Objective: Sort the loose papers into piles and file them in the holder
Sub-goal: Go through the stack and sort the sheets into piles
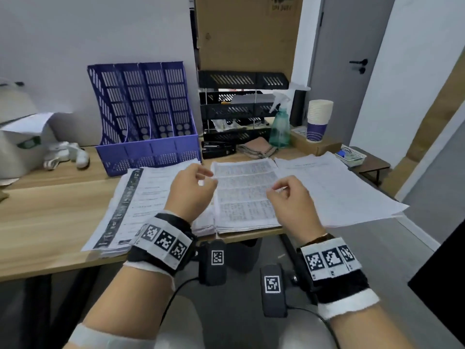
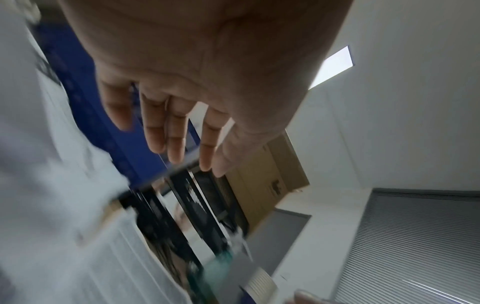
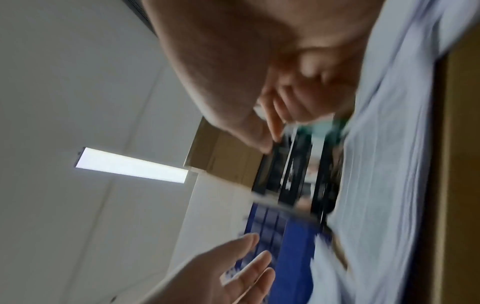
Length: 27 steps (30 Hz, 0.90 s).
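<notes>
Counting piles: three paper piles on the desk — left pile, middle pile, right pile, side by side.
Holder: one blue holder, four slots, at 11 o'clock from the middle pile.
Hands: left hand and right hand above the middle pile, both loosely curled, holding nothing.
Around: black tray rack, spray bottle, cup stack at 1 o'clock.
Wrist views: blurred; the left wrist view shows fingers extended.
</notes>
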{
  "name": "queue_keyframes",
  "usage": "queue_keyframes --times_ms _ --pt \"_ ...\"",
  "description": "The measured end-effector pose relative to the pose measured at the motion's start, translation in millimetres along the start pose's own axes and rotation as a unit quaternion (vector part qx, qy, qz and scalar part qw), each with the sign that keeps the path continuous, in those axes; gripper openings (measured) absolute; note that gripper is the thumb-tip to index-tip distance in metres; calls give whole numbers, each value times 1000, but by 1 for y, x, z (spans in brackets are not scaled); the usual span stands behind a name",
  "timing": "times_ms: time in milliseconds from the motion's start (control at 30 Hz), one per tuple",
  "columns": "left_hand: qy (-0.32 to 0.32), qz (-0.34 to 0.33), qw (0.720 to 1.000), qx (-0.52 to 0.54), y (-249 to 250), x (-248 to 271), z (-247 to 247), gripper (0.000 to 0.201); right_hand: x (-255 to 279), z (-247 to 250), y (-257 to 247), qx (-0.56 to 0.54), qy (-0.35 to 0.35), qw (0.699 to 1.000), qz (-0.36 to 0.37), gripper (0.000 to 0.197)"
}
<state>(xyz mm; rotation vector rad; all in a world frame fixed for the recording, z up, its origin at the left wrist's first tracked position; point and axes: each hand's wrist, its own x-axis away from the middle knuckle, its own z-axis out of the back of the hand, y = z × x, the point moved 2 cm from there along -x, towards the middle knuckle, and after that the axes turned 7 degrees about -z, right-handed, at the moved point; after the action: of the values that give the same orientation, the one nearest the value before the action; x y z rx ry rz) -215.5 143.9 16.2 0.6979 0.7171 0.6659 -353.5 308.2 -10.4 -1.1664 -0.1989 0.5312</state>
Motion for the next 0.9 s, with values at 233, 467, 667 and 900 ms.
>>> queue_keyframes --times_ms 233,467,667,900 --pt "-21 198 956 -216 -96 10 102 49 9 -97 -30 93 -195 975 43 45" --pt "-24 214 956 -202 -133 33 127 24 14 -137 -37 214 -173 957 97 34" --pt "57 169 976 -124 -135 39 126 20 18 -147 -43 169 -185 965 76 33" --pt "99 118 983 -97 -138 43 133 5 18 -163 -49 129 -184 973 48 43"
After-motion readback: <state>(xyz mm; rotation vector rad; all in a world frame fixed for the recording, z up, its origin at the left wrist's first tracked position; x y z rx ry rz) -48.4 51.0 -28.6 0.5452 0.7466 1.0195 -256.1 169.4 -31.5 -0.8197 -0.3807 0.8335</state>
